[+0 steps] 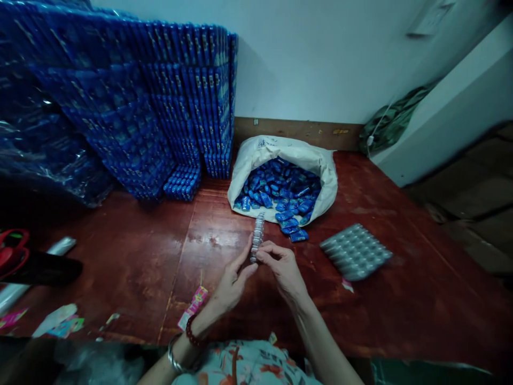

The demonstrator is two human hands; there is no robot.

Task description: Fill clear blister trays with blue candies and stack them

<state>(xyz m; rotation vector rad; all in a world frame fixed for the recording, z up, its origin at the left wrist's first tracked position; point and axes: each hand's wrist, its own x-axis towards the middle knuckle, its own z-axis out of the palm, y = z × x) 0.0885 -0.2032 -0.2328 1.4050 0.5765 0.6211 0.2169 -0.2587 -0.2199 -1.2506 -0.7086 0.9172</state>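
A narrow clear plastic strip tray (pixel 257 235) stands upright above the red-brown wooden table (pixel 140 251), pinched at its lower end between both hands. My left hand (pixel 232 280) grips it from the left with its fingertips. My right hand (pixel 282 264) grips it from the right, thumb and fingers closed on the strip. Just behind the strip lies an open white sack (pixel 256 160) full of small blue packets (pixel 282 192), some spilling onto the table.
A stack of clear blister trays (pixel 356 251) lies to the right. Tall stacks of blue packaged goods (pixel 160 107) lean against the wall at back left. Scissors with red handles (pixel 14 251) and paper scraps (pixel 56 320) lie at left.
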